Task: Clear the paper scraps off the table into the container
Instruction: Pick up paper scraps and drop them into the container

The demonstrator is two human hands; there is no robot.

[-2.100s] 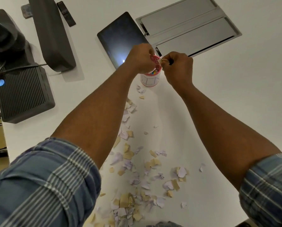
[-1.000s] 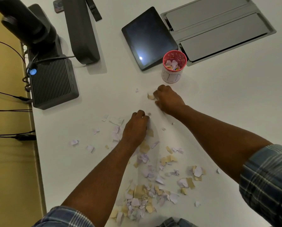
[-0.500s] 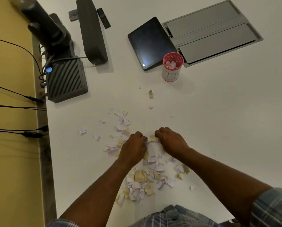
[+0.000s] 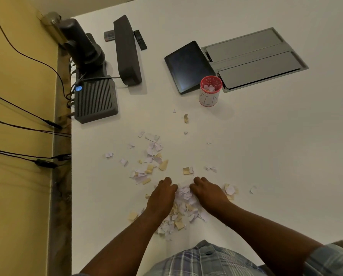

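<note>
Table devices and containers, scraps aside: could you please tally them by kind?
Cup: 1
Tablet: 1
Soundbar: 1
Camera: 1
Ribbed box: 1
Small flat devices: 2
Hatch: 1
Total: 8

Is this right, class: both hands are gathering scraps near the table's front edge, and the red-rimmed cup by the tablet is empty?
Not quite. The head view shows the cup already holds paper scraps. The rest stands: the left hand and right hand gather the scrap pile.
</note>
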